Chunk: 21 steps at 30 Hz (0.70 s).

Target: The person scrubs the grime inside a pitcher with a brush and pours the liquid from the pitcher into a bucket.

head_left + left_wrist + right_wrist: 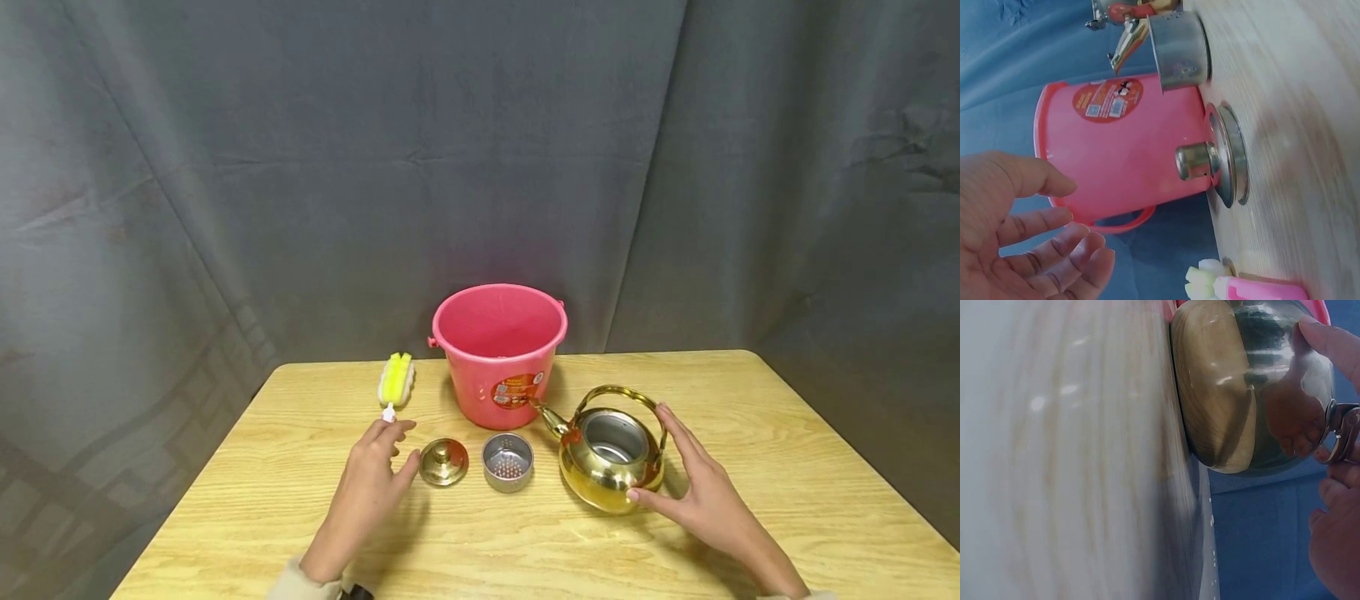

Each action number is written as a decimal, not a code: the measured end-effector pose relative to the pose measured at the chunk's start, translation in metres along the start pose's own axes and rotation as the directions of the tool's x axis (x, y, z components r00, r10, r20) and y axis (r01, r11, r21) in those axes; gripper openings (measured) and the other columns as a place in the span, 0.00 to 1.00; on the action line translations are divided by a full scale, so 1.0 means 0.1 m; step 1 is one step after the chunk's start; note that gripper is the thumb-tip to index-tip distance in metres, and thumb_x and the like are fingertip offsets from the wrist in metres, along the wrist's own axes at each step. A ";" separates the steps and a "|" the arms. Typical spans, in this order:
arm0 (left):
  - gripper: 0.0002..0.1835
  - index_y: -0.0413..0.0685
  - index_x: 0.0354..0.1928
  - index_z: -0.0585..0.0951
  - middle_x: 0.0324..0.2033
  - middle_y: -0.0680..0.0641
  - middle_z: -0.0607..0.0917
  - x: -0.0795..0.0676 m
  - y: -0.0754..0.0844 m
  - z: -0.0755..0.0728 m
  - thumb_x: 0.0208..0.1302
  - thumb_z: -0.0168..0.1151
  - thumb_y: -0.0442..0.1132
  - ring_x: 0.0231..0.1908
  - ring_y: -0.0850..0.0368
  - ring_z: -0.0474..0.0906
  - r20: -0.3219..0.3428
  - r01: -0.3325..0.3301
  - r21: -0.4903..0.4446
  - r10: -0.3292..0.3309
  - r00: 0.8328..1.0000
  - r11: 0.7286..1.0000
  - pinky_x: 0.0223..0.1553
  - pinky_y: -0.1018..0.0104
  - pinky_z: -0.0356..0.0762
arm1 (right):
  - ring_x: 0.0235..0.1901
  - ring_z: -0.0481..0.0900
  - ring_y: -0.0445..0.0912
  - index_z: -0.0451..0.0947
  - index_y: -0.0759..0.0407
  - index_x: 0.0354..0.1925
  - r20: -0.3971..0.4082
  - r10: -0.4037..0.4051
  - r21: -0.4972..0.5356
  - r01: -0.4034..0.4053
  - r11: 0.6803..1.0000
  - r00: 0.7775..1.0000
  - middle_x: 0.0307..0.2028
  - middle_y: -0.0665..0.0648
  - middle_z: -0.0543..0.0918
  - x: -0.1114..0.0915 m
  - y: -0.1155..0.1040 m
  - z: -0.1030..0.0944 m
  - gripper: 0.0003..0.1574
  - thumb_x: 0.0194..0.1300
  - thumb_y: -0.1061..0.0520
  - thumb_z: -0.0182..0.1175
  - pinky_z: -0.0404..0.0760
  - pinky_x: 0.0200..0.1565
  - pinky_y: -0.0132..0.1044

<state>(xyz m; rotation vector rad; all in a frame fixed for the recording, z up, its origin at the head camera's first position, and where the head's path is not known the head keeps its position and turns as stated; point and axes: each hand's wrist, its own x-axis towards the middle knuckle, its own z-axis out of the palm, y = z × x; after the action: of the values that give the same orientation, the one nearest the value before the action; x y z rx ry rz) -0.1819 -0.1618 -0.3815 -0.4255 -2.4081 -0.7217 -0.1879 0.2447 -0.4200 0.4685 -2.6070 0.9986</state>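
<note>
My left hand [370, 475] hovers over the table with loosely bent fingers, holding nothing. It is between the round gold lid [444, 462] and the sponge brush [396, 381], whose handle it partly hides. In the left wrist view, the knobbed lid [1227, 156] lies flat, apart from the fingers. At the right stands an upright, lidless gold kettle [604, 475]. My right hand [697, 492] is against the kettle, its thumb touching the body and its straight fingers beside the raised handle. In the right wrist view, the thumb rests on the shiny kettle side [1260, 387].
A perforated metal strainer cup [507, 463] stands between lid and kettle. Behind it is a pink bucket [487, 383] with a label; the kettle spout points toward it. Everything stands on a wooden table [525, 558], with a grey curtain [420, 167] behind.
</note>
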 end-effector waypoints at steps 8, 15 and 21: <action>0.17 0.37 0.41 0.78 0.31 0.47 0.77 -0.02 -0.14 -0.04 0.43 0.66 0.29 0.24 0.59 0.71 0.014 0.040 0.021 -0.040 0.999 0.999 0.18 0.75 0.68 | 0.59 0.52 0.65 0.38 0.38 0.68 -0.001 -0.004 -0.003 0.004 1.000 1.000 0.67 0.52 0.45 0.01 -0.02 -0.01 0.68 0.38 0.42 0.71 0.55 0.46 0.68; 0.18 0.37 0.41 0.78 0.31 0.43 0.77 -0.03 -0.24 -0.09 0.42 0.64 0.27 0.26 0.53 0.75 0.041 0.105 0.030 -0.106 0.994 0.994 0.22 0.71 0.72 | 0.60 0.52 0.63 0.39 0.38 0.68 -0.001 0.005 0.005 -0.005 1.000 1.000 0.67 0.52 0.46 0.01 -0.02 -0.01 0.68 0.38 0.42 0.71 0.56 0.47 0.67; 0.18 0.38 0.41 0.78 0.31 0.43 0.77 -0.04 -0.29 -0.09 0.42 0.64 0.27 0.25 0.54 0.73 0.083 0.178 0.045 -0.182 0.980 0.983 0.22 0.70 0.71 | 0.60 0.52 0.63 0.39 0.39 0.68 -0.005 -0.003 0.010 0.003 1.000 1.000 0.67 0.52 0.46 0.00 -0.02 -0.01 0.67 0.38 0.43 0.71 0.56 0.46 0.68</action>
<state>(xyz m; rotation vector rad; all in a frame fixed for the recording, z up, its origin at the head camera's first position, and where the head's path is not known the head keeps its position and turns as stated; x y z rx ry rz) -0.1881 -0.1912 -0.3889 -0.2296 -2.5620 -0.7483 -0.1867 0.2436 -0.4184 0.4723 -2.5975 1.0109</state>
